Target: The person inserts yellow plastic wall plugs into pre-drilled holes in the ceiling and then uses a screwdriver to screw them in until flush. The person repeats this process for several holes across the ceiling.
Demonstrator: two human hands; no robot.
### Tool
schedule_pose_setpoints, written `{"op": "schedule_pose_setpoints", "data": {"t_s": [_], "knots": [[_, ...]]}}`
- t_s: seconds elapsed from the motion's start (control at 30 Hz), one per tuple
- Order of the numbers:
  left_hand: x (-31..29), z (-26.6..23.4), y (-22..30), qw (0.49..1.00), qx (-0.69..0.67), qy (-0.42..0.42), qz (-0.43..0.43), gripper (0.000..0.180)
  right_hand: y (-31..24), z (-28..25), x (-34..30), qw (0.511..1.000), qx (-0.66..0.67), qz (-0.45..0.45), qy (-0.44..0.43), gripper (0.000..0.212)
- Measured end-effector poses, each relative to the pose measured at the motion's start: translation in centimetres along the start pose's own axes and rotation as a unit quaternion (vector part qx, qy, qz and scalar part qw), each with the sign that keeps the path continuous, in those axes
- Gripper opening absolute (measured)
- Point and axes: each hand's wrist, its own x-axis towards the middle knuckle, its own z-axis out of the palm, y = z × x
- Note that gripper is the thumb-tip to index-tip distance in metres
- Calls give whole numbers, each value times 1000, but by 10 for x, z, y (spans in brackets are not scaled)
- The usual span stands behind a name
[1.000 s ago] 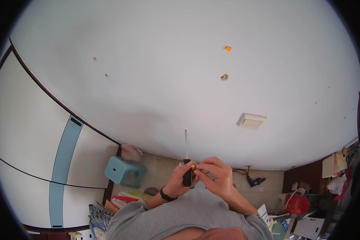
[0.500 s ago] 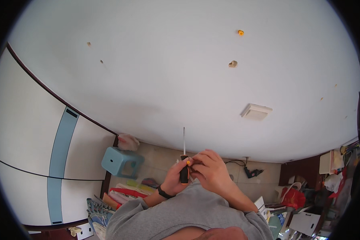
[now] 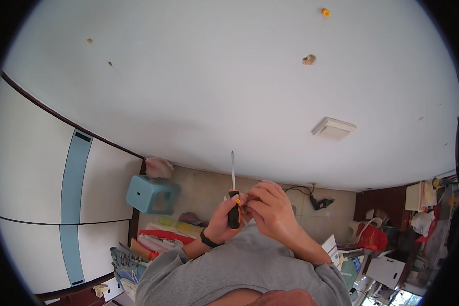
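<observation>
At near centre, the left hand [image 3: 220, 224] had its fingers closed round a black-handled screwdriver [image 3: 234, 218], its slender metal shaft directed toward the far, smooth, pale wall [image 3: 209, 86]. A small yellow piece [image 3: 238, 201] showed beside the left thumb; the right hand [image 3: 273, 210] curled its fingers nearby, their grip indeterminable. A ragged hole [image 3: 309, 59] pitted the wall at far right.

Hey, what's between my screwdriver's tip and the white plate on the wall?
In the head view, only bare, pale wall shows between the tip of the screwdriver and the white plate.
</observation>
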Motion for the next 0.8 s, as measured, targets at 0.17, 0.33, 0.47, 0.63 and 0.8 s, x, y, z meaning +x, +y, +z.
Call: {"op": "schedule_pose_setpoints", "data": {"t_s": [0.17, 0.33, 0.47, 0.63, 0.8], "knots": [[0, -7, -2, 999, -31, -14, 4, 23, 7, 10, -3, 1000, -21, -10, -5, 23], [-1, -5, -1, 1000, -26, -6, -6, 23, 8, 15, -9, 999, -38, 0, -18, 26], [-1, -2, 0, 1000, -15, -4, -7, 24, 10, 14, -11, 999, -46, 1, -18, 28], [1, -4, -3, 1000, -15, -2, -7, 23, 11, 13, -13, 999, -46, 0, -18, 28], [-1, -10, -7, 1000, 8, 24, -3, 21, 9, 7, -13, 1000, 4, 17, -3, 25]]}}
